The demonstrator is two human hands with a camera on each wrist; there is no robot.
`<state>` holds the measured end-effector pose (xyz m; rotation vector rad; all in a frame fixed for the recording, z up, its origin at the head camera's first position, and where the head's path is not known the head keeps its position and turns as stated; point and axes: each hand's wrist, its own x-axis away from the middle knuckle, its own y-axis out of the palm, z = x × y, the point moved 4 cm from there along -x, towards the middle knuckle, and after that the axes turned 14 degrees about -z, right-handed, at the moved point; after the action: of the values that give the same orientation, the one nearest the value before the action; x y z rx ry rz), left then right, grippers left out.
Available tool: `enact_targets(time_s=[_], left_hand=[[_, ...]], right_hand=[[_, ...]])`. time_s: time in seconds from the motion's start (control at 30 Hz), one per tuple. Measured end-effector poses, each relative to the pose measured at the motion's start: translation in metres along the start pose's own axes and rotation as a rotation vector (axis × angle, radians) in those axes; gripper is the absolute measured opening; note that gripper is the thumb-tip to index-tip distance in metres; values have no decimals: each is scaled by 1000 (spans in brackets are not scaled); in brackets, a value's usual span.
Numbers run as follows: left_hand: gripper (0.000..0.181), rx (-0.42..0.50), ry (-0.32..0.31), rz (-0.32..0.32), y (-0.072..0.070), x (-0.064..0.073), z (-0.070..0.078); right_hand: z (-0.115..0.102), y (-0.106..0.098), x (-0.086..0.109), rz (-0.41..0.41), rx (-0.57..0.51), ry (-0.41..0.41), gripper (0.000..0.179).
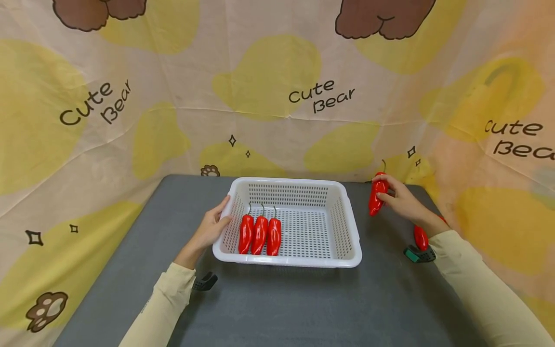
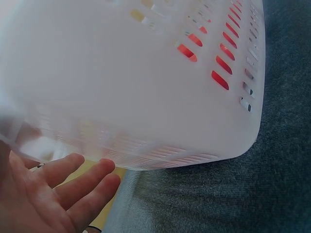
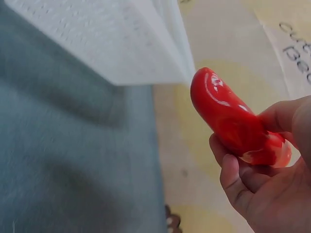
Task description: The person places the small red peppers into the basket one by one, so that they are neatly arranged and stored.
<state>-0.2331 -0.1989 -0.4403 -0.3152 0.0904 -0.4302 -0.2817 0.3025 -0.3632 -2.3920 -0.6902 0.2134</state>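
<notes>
from the head view i see my right hand (image 1: 401,200) curled around a red pepper (image 1: 376,197), thumb on one side and fingers on the other, holding it just off the right side of the white perforated basket (image 1: 349,226). the pepper hangs roughly upright, its thin dark stem pointing up toward the cloth backdrop and its narrow tip pointing down over the grey table (image 1: 277,303). in the right wrist view the same pepper (image 3: 228,116) sits glossy between my thumb and curled fingers (image 3: 233,179), its rounded end poking out past them, with a corner of the basket (image 3: 121,43) close beside it but not touching.

my left hand (image 1: 210,226) is relaxed and flat, fingers straight, resting against the left wall of the basket near its rim. the left wrist view shows those fingers (image 2: 73,182) spread loosely just under the blurred white wall (image 2: 121,82), with red glimpsed through the slots.

inside the basket, three red peppers (image 1: 259,234) lie side by side against the left part of the floor, touching one another, stems aimed at the far wall. the right part of the basket floor is bare mesh.

another red pepper (image 1: 420,237) lies on the table behind my right wrist, partly hidden by it. a dark green-and-black clip (image 1: 418,254) sits on the table just in front of that pepper, and a black clip (image 1: 204,281) lies beside my left sleeve (image 1: 166,303). the backdrop (image 1: 277,96) is cream cloth with yellow patches and "cute bear" lettering.
</notes>
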Motion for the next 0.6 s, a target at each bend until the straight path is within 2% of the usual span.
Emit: enact_targets(time_s=[0.4,0.6], left_hand=[[67,-8,-10,7,-1,-1,-2],[66,-2,-6,13,-1,-1,-3]], right_hand=[[-36,17,-23,-58,-13,-124,30],[-48,26,-37,-96,-17,-68,33]])
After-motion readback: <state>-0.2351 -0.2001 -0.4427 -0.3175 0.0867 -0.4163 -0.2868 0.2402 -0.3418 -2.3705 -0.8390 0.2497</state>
